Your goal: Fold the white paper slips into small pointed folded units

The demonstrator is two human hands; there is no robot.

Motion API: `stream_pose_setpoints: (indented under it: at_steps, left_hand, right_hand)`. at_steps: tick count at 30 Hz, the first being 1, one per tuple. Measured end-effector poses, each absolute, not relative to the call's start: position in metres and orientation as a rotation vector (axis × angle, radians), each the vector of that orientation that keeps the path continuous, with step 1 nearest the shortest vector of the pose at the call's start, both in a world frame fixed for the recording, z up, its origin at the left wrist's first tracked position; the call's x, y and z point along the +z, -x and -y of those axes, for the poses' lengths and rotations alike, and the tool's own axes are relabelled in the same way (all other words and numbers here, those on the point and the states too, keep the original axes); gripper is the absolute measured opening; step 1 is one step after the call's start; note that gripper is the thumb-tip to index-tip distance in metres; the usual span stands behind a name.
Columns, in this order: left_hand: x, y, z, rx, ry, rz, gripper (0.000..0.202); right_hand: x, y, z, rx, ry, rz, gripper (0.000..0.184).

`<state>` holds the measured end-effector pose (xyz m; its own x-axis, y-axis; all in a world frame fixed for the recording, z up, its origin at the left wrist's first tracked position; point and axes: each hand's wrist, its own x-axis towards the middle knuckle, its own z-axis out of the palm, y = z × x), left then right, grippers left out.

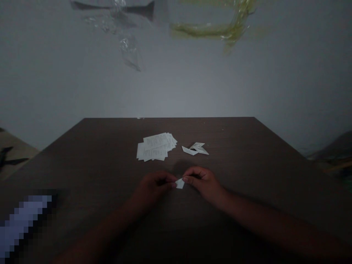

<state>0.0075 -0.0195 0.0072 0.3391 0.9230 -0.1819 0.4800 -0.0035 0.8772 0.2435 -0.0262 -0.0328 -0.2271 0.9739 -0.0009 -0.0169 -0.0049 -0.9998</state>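
Note:
A small folded piece of white paper (180, 183) is pinched between my two hands, a little above or on the table. My left hand (155, 186) grips its left edge with thumb and fingertips. From the other side, my right hand (205, 182) pinches its upper right corner. Beyond my hands lies a loose stack of printed paper slips (156, 147), fanned out unevenly. To the right of that stack rest several folded paper pieces (195, 148) with pointed ends, grouped together. My fingers partly cover the paper they hold.
The dark brown table (110, 132) reaches back to a pale wall (176, 88). Clear tape (129, 47) and yellowish tape (203, 31) cling to the wall. At the lower left, a pixelated bright rectangle with a dark border (24, 220) lies on the table.

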Motion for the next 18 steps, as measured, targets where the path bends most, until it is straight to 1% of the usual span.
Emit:
stream_pose_setpoints:
  at_steps: [5,11,14,18]
  left_hand:
    - [0.0033,-0.0093,0.0193,0.635,-1.860,-1.194,0.013]
    - [0.0032,-0.0078,0.0216,0.642,-1.966,-1.115,0.014]
    - [0.0031,-0.0085,0.0226,0.656,-1.992,-1.112,0.014]
    - [0.0035,-0.0092,0.0234,0.687,-2.029,-1.100,0.018]
  right_hand:
    - [-0.0323,-0.2415,0.0285,1.224,1.032,1.537,0.014]
    - [-0.0321,-0.2422,0.0305,1.111,1.021,1.620,0.015]
    - [-0.0330,-0.2419,0.0314,1.124,0.984,1.640,0.016]
    - [-0.0391,-0.2387,0.0302,1.291,0.932,1.561,0.021]
